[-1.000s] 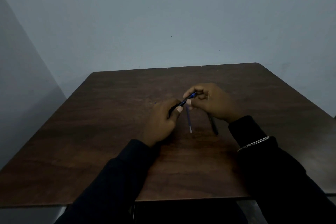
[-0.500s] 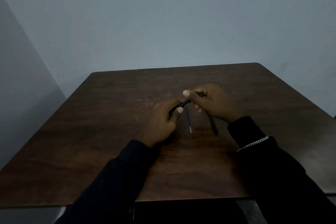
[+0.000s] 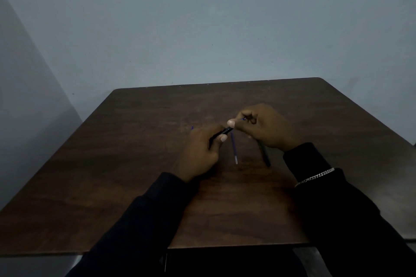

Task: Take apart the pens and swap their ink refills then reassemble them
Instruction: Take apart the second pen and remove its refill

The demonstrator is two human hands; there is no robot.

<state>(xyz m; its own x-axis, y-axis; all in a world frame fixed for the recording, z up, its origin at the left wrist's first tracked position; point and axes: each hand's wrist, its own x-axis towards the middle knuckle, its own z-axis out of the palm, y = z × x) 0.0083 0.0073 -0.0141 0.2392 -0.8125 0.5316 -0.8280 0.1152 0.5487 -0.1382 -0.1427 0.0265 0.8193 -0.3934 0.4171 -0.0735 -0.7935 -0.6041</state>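
Landmark: loose blue refill (image 3: 234,149), lying on the dark wooden table (image 3: 135,164) with its pale end toward the person.

- Far left of the refill and slightly beyond it: a small blue speck (image 3: 192,128) on the tabletop, too small to identify.
- Left of the refill: left hand (image 3: 202,150), fingers curled round a black barrel (image 3: 219,134). The thumb tip lies on the barrel's near side.
- The barrel slants up and to the right from that fist. Its free end sits just above the refill's far end, lifted off the wood.
- Right of the refill and beyond it: right hand (image 3: 263,128), fingers bent inward. Thumb and forefinger pinch at the barrel's free end. A thin blue sliver (image 3: 243,119) shows among these fingers; cannot tell what part it is.
- Right of the refill, roughly parallel to it: second black barrel (image 3: 264,155) flat on the table, its far end hidden beneath the right hand.
- Further right, nearer the person: chain bracelet (image 3: 315,177) over the dark right sleeve (image 3: 337,209).
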